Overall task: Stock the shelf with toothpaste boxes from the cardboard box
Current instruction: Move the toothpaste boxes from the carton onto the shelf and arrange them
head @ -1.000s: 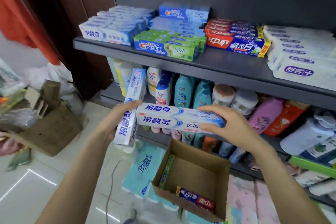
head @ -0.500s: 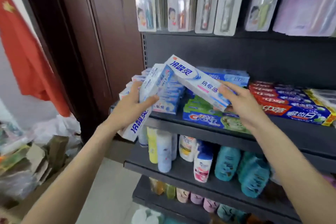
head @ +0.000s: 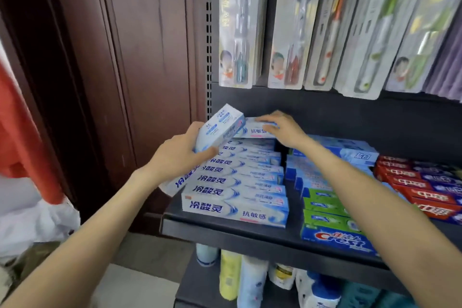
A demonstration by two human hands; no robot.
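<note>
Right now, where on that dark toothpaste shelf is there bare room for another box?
Bare strip of dark metal shelf along the front lip, before the white-and-blue toothpaste box row. A narrow gap separates that row from the blue-and-green Crest boxes. Elsewhere it's packed.

We see a dark shelf carrying a white-blue box row, blue boxes, green boxes and red boxes side by side.
</note>
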